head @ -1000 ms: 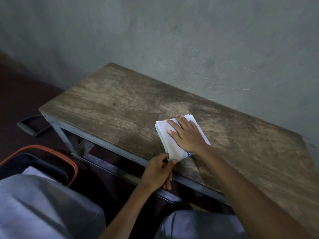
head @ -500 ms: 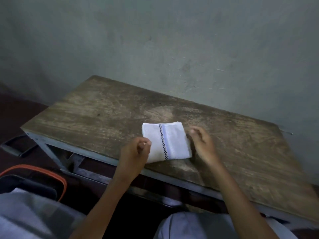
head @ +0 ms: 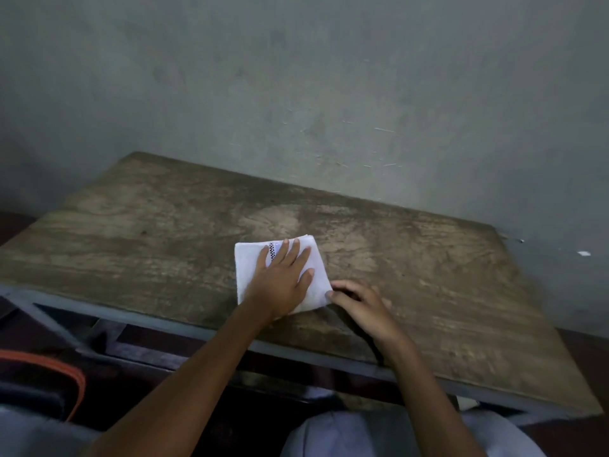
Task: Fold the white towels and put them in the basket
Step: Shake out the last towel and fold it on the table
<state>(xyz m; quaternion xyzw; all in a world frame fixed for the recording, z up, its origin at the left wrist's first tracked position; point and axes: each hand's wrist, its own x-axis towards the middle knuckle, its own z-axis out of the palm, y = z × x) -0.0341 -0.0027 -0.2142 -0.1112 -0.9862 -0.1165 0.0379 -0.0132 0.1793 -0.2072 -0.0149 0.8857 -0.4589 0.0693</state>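
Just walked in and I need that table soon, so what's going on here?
A person is folding a white towel on the table. The left hand lies flat on the folded towel, pressing it down. The right hand has curled fingers at the towel's near right corner; whether they pinch it is unclear. The towel is not yet in the basket, whose orange rim shows low at the left.

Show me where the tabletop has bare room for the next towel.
Bare wood runs left of the folded white towel to the table's left edge, and right of the right hand. Crowded mid-front, where the left hand presses the towel.
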